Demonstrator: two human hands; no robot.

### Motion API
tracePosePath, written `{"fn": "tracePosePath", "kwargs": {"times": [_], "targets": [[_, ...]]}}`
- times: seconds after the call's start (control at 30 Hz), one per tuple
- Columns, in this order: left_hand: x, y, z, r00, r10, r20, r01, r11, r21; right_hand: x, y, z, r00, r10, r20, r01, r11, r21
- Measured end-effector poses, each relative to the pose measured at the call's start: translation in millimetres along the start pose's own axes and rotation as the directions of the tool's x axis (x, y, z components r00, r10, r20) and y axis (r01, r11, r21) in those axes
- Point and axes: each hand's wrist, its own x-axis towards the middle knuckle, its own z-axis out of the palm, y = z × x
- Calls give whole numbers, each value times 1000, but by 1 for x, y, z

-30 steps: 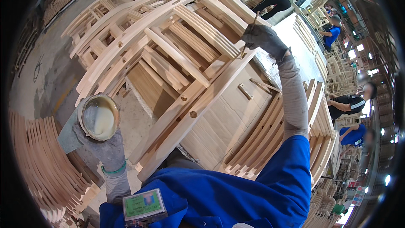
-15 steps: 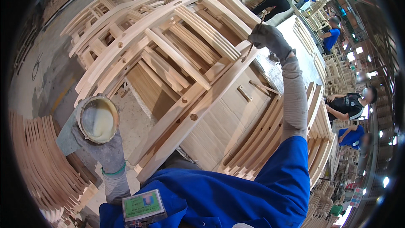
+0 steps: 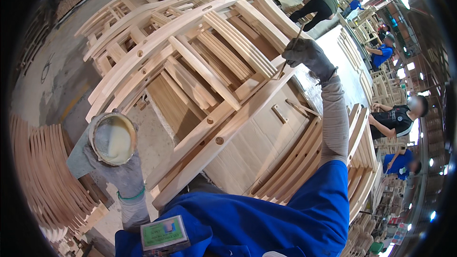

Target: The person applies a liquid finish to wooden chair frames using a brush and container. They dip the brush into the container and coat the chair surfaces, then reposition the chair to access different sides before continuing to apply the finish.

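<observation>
In my gloved left hand (image 3: 116, 173) is a round tub (image 3: 94, 139) of creamy whitish liquid (image 3: 120, 143), its open top facing up. A flat grey piece (image 3: 78, 156) juts out beside the tub; I cannot tell whether the hand holds it. My gloved right hand (image 3: 310, 58) is closed around a thin stick (image 3: 299, 32). The stick's lower end meets the far part of a long pale wooden rail (image 3: 243, 120), by its upper edge. Round holes show along that rail. Loose slats (image 3: 240, 43) lie across the curved wooden parts beside it.
Curved wooden pieces stand stacked at the left (image 3: 45, 166) and lower right (image 3: 295, 154). Cardboard (image 3: 238, 157) lies beneath the near rail, with a small wooden block (image 3: 280, 113) on it. More frames (image 3: 124, 7) lie behind. Several other people work at the far right and back.
The view has shifted a little, so most things appear slightly lower. Both hands keep their hold on the tub and the stick. The stick's lower end stays at the rail.
</observation>
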Motion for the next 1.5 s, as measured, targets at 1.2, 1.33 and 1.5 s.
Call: {"fn": "tracePosePath", "kwargs": {"times": [1.2, 1.33, 1.5], "targets": [[-45, 19, -139, 818, 161, 553, 472, 363, -804, -319, -175, 308, 794, -304, -526, 442, 883, 158], [-55, 22, -139, 309, 146, 940, 815, -550, -182, -352, -151, 338, 610, -103, -785, 541, 778, 319], [-76, 39, -132, 335, 198, 921, 895, -372, -245, -359, -127, 397, 588, -73, -806, 594, 715, 369]]}}
